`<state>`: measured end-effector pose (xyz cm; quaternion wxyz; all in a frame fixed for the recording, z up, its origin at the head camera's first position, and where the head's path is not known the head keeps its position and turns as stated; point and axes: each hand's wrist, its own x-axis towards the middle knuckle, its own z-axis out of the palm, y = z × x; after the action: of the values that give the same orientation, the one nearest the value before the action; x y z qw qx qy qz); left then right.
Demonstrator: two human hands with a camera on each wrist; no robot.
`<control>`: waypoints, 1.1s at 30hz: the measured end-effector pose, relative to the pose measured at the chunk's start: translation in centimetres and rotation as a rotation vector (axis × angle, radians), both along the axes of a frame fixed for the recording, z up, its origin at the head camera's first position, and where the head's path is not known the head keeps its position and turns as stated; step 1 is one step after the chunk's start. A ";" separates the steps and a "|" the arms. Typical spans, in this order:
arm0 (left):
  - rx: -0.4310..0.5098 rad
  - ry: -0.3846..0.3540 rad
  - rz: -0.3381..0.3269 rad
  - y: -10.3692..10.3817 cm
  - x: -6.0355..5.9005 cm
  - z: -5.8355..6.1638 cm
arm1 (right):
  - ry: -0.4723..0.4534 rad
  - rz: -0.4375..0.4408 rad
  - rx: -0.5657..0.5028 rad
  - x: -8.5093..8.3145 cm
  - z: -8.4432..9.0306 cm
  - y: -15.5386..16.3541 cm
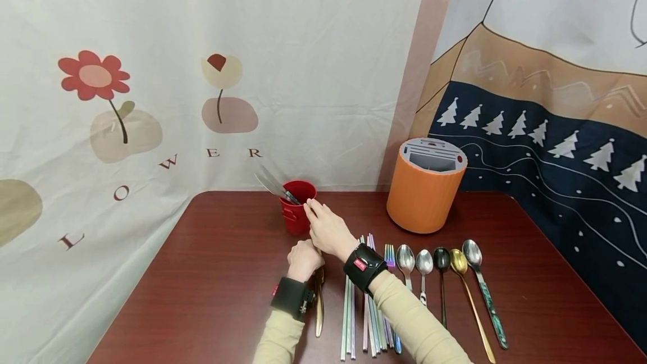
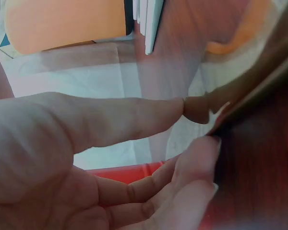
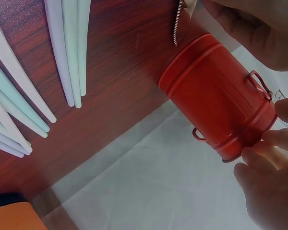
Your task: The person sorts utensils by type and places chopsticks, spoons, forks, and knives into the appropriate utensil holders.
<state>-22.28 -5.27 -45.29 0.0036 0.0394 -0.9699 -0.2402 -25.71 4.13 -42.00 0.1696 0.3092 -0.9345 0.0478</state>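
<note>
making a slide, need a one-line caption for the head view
Right hand at the red bucket, left hand pinching a gold utensil, chopsticks and spoons laid out on the table.

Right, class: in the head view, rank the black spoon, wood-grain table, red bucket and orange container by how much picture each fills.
Largest to smallest:
1. Wood-grain table
2. Orange container
3. Red bucket
4. Black spoon

From my feed I count: 2 hands point(image 1: 329, 232) | 1 red bucket point(image 1: 294, 221) | 1 orange holder point(image 1: 426, 198) | 5 spoons point(image 1: 405, 258) | 1 rainbow fork point(image 1: 389, 255) | chopsticks point(image 3: 74, 57), eight at least, overlap blocks my exact tally | gold-toned cutlery point(image 1: 319, 314), at least 1 | 2 wristbands point(image 1: 365, 268) | 8 tree prints point(image 1: 493, 124) | 2 flower prints point(image 1: 95, 76) | 5 printed letters point(image 1: 209, 153)
</note>
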 end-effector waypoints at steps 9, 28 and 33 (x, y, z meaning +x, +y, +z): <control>0.036 -0.087 -0.013 -0.3 -0.2 0.1 | 0.005 -0.001 0.010 0.1 0.1 0.0; 0.109 -0.152 -0.030 -2.8 0.5 3.2 | 0.010 -0.020 0.015 0.1 0.2 -0.1; 0.074 -0.002 -0.019 -3.5 1.1 4.3 | 0.024 -0.017 0.007 0.0 0.0 -0.1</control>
<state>-21.22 -8.73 -41.01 -0.0012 0.0306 -0.9607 -0.2759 -25.71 4.05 -41.96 0.1803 0.3024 -0.9351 0.0394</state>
